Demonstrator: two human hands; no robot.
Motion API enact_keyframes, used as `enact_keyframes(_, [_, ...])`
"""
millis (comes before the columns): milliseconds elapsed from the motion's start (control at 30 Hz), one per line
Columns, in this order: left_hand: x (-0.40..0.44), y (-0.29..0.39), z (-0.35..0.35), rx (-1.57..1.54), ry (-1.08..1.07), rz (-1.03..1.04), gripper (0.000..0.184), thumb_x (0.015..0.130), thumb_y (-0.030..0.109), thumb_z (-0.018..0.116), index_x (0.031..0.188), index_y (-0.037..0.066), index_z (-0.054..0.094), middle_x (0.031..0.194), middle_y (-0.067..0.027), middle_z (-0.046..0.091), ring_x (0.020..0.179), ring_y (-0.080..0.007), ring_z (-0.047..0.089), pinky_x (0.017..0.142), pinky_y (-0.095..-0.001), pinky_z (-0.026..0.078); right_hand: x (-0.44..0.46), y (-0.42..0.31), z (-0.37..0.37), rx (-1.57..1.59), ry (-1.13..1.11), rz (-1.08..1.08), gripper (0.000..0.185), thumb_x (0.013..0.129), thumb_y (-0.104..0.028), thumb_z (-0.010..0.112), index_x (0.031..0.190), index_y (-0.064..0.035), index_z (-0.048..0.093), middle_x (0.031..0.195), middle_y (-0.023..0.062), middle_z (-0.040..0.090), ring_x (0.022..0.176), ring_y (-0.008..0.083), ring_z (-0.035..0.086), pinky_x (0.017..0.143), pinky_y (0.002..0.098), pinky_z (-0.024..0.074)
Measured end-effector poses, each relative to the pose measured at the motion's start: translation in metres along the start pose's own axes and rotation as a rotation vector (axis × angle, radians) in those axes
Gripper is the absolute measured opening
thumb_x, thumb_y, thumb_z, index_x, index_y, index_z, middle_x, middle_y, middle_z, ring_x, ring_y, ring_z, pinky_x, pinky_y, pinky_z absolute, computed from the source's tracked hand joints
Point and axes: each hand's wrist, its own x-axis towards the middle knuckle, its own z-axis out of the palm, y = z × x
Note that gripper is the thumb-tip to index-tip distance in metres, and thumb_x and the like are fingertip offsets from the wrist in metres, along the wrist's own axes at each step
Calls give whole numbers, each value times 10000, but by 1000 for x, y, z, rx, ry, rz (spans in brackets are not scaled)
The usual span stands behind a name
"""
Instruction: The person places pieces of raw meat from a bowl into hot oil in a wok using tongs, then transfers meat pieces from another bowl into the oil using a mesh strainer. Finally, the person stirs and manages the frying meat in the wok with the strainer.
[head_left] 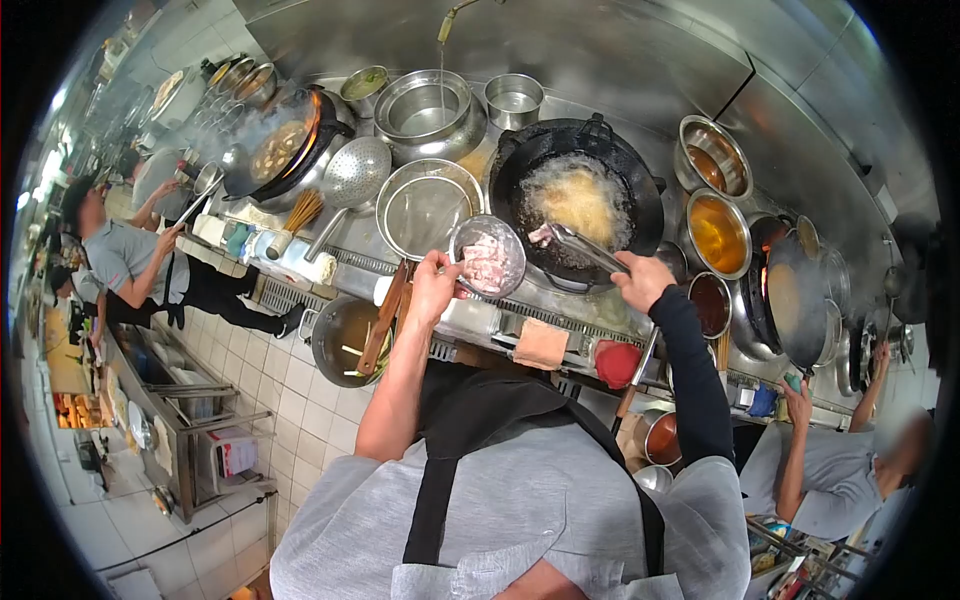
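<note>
My left hand (436, 287) grips the rim of a small bowl (455, 238) tilted beside the wok. Pale pink pieces of raw meat (487, 266) lie in it. In my right hand (645, 281) is a pair of metal tongs (592, 247), closed at the tips on one meat piece (541, 235) over the wok's near left side. The black wok (510, 170) holds bubbling oil with a pale golden, foamy mass (580, 205) frying in it. Whether that mass is one piece or many, I cannot tell.
Left of the wok are a round strainer (425, 215), a perforated skimmer (358, 172) and a water pot (425, 110) under a running tap. Bowls of amber oil (718, 235) and sauce (709, 305) stand right. Co-workers (135, 255) tend woks on both sides.
</note>
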Motion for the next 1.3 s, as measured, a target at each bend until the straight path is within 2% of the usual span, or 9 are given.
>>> enact_keyframes(133, [-6, 8, -1, 10, -15, 44, 188, 931, 67, 660, 890, 28, 481, 746, -85, 619, 541, -147, 637, 463, -283, 531, -12, -23, -14, -127, -69, 149, 451, 876, -236, 678, 1253, 2, 607, 949, 279, 703, 970, 448, 674, 866, 531, 521])
enact_keyframes(267, [-8, 8, 3, 106, -60, 115, 180, 935, 74, 656, 909, 15, 488, 737, -81, 617, 546, -146, 631, 468, -297, 527, -31, -63, -52, -41, -36, -204, 361, 887, -217, 666, 1169, -4, 594, 919, 257, 687, 895, 443, 678, 815, 518, 536])
enact_keyframes(500, [-10, 12, 15, 128, -100, 73, 182, 937, 76, 646, 900, 19, 477, 776, -106, 642, 569, -152, 636, 464, -304, 540, -26, -86, -49, -184, -143, -271, 323, 903, -214, 639, 1164, -26, 607, 915, 219, 688, 857, 400, 689, 743, 513, 556])
enact_keyframes(667, [-7, 2, 12, 67, -55, 22, 184, 928, 64, 645, 883, 19, 473, 828, -128, 654, 572, -163, 637, 446, -298, 543, -48, -58, -76, 58, -23, -339, 459, 897, -198, 650, 1309, -4, 596, 1040, 268, 700, 946, 442, 671, 866, 489, 530])
enact_keyframes(767, [1, -10, 6, 16, -38, -16, 188, 921, 63, 660, 881, 24, 480, 831, -113, 627, 575, -164, 642, 441, -290, 542, -57, -44, -88, 119, 21, -209, 435, 896, -195, 648, 1274, 18, 619, 1048, 284, 697, 962, 441, 669, 864, 481, 531])
enact_keyframes(833, [0, -6, 8, -24, -33, -22, 192, 920, 72, 676, 880, 35, 491, 789, -83, 599, 579, -157, 644, 443, -282, 540, -53, -28, -89, 65, -23, -41, 435, 892, -219, 646, 1258, 16, 634, 946, 288, 696, 946, 454, 667, 864, 488, 530])
enact_keyframes(1033, [-1, -1, 8, -14, -33, -14, 169, 922, 72, 675, 902, 26, 513, 820, -76, 605, 560, -149, 642, 449, -270, 533, 12, 63, -16, -105, 185, 273, 450, 910, -285, 638, 1277, -24, 635, 1062, 266, 707, 1043, 435, 659, 940, 513, 509])
enact_keyframes(1200, [-4, 0, 2, -36, -22, 20, 155, 931, 76, 665, 913, 22, 521, 822, -78, 609, 575, -150, 650, 460, -267, 525, 55, 97, 25, -121, 181, 412, 469, 937, -302, 622, 1324, -37, 593, 1043, 297, 698, 1020, 459, 659, 916, 525, 512])
enact_keyframes(1300, [-12, 1, -5, -69, 10, 45, 149, 937, 75, 658, 917, 17, 523, 813, -73, 605, 580, -151, 651, 471, -263, 522, 34, 52, -11, -89, 270, 335, 462, 944, -291, 615, 1325, -32, 580, 1019, 310, 695, 994, 474, 659, 886, 536, 515])
